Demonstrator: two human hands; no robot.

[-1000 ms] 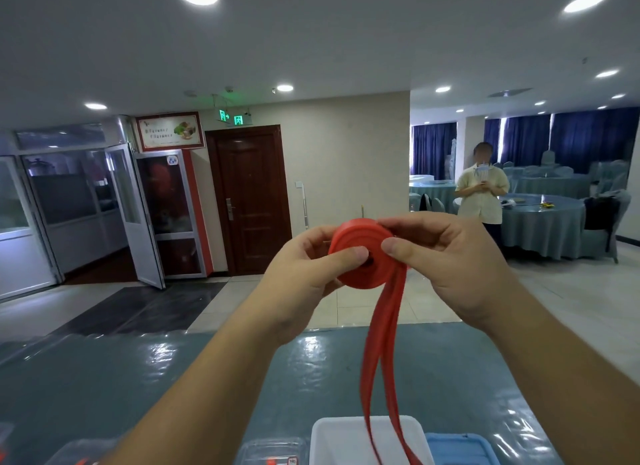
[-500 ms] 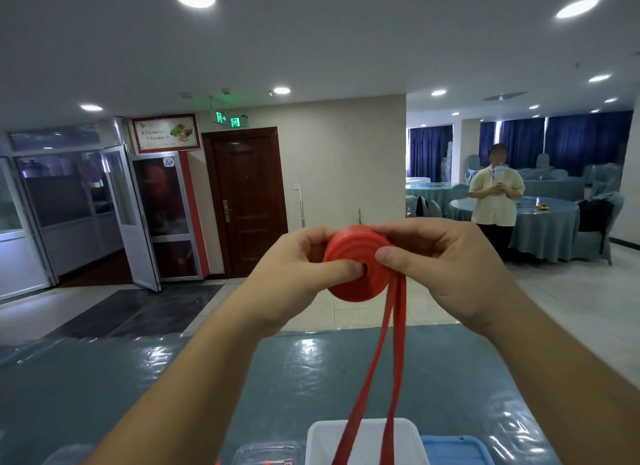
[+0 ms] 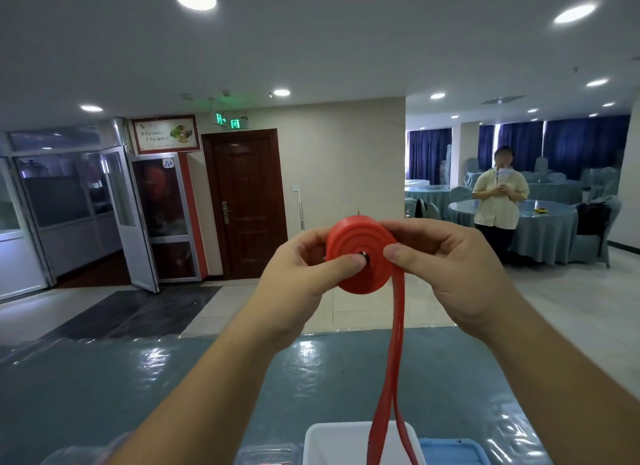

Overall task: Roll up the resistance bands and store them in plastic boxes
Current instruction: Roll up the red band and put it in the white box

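Two hands are holding a red resistance band [image 3: 360,255] up in the air above the bench [image 3: 104,388], well over halfway wound into a flat coil. The left hand [image 3: 304,274] is gripping the coil, its thumb pressing on the face near the small centre hole and its fingers curling behind; the right hand [image 3: 446,267] is pinching the coil's right edge, thumb in front and fingers behind, just where the loose tail [image 3: 393,378] is leaving the coil. That tail is hanging straight down from the coil as a doubled strip and is running out of view at the bottom, in front of a white plastic box [image 3: 332,444] that is sitting on the bench directly below the coil. Beside that box, to the right, a blue lid or box [image 3: 450,450] is showing, and to the left some clear plastic containers [image 3: 266,456] are only partly in view. To do this winding well, the left thumb should probably be keeping steady pressure on the centre so the layers are not springing loose, while the right hand is feeding the doubled tail flat, untwisted and under light tension, edges lining up with the turns already laid. Far beyond the coil, a person [image 3: 500,201] is standing by round covered tables.
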